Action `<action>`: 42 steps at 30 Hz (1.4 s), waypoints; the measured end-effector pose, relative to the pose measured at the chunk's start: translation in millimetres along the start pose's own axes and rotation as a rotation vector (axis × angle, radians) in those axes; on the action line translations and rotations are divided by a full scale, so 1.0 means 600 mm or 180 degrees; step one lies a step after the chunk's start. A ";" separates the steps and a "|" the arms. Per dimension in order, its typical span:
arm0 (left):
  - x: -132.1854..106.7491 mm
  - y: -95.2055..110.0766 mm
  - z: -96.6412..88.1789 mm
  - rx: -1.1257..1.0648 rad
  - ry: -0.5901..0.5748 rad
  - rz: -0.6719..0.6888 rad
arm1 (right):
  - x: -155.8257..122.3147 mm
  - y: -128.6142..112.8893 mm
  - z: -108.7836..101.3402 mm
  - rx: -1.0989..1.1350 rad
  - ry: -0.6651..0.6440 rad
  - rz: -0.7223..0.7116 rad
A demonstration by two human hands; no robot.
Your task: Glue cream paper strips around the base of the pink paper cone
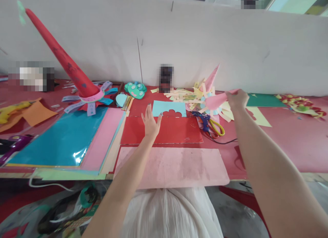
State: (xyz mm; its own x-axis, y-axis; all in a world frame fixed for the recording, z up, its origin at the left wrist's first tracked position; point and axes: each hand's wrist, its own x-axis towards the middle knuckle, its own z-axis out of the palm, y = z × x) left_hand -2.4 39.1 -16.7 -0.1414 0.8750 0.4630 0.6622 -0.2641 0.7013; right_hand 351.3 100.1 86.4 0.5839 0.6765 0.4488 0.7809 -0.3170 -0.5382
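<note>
My left hand is open, fingers spread, above a red sheet. Close to its fingertips lies a light blue paper with a scalloped notch cut from its front edge. At the right, my right hand is closed on a pink paper piece, which slants down to the left over a pale cut-paper shape with strips. Behind it, a pink paper cone points upward. Just below sit a blue glue gun and yellow-handled scissors.
A tall red paper cone with paper strips stands at left beside a blue sheet pack. Green frog cutouts lie near the wall. A pale pink board lies along the front edge. A green sheet is at right.
</note>
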 end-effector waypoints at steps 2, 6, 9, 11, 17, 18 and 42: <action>0.002 -0.005 0.001 -0.0174 0.0091 -0.0101 | -0.003 -0.027 -0.019 -0.0067 0.0113 0.0388; 0.006 -0.014 0.003 -0.0536 0.0331 -0.0301 | -0.004 -0.098 -0.067 0.0130 0.0520 -0.0054; 0.008 -0.018 0.003 -0.0655 0.0445 -0.0389 | -0.008 -0.157 -0.113 0.0449 0.0752 -0.0547; 0.010 -0.019 0.001 -0.0716 0.0463 -0.0399 | -0.017 -0.194 -0.145 0.0936 0.0878 -0.1009; 0.019 -0.023 -0.005 -0.1159 0.0491 -0.0607 | -0.071 -0.270 -0.166 0.2422 0.0103 -0.1913; 0.020 -0.024 -0.006 -0.1306 0.0482 -0.0678 | -0.084 -0.274 -0.153 0.2458 -0.0108 -0.1943; 0.060 -0.054 -0.050 -0.2334 0.1227 -0.2213 | -0.223 -0.228 0.017 0.1961 -0.2219 -0.2104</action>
State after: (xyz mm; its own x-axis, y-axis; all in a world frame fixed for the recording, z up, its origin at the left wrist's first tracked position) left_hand -51.0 67.0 -6.5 -0.6229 0.7742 -0.1121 -0.2362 -0.0495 0.9704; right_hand 164.4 59.7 92.7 -0.3018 0.8726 0.3841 0.5358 0.4885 -0.6887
